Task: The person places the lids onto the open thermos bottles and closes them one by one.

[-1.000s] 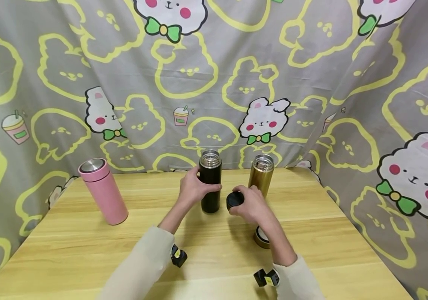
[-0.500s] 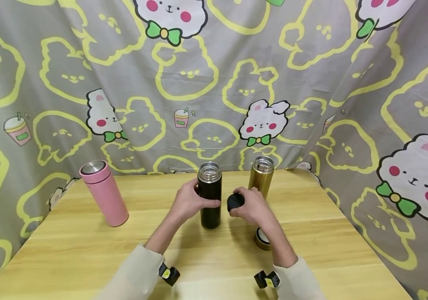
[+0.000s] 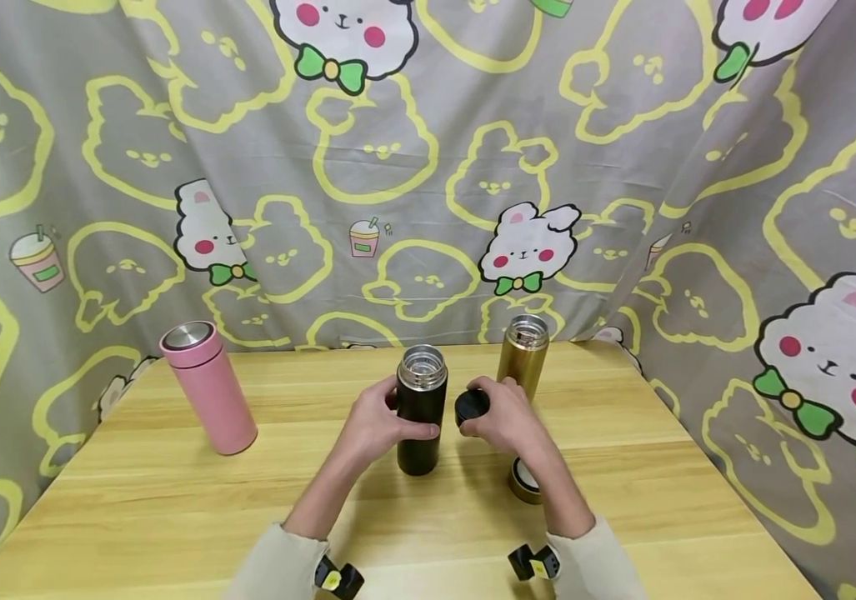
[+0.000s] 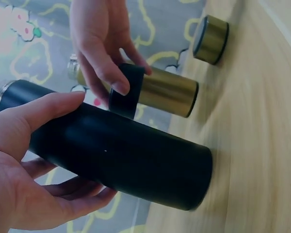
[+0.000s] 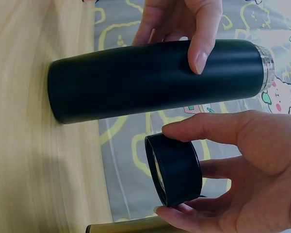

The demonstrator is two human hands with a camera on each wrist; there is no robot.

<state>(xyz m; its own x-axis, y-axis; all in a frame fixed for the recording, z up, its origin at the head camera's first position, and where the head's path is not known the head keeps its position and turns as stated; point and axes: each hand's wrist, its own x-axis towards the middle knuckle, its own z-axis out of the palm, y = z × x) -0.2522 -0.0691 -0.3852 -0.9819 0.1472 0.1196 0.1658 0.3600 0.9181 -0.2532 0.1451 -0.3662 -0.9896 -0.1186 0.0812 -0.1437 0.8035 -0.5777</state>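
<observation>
My left hand grips a black thermos flask round its body, fingers behind and thumb across the front. The flask stands nearly upright, its threaded steel mouth uncovered, its base close over the table in the left wrist view. To its right, my right hand pinches a black lid by its side wall, held in the air with the hollow underside facing the table. Behind that hand rises a gold thermos flask with an uncovered mouth, partly hidden. A gold lid rests on the table near my right forearm.
A pink thermos flask with its lid on stands at the left of the wooden table. A patterned curtain hangs behind the table and along its right side.
My left hand has drawn the black flask towards me, tipping its mouth slightly my way. My right hand keeps the black lid in nearly the same place.
</observation>
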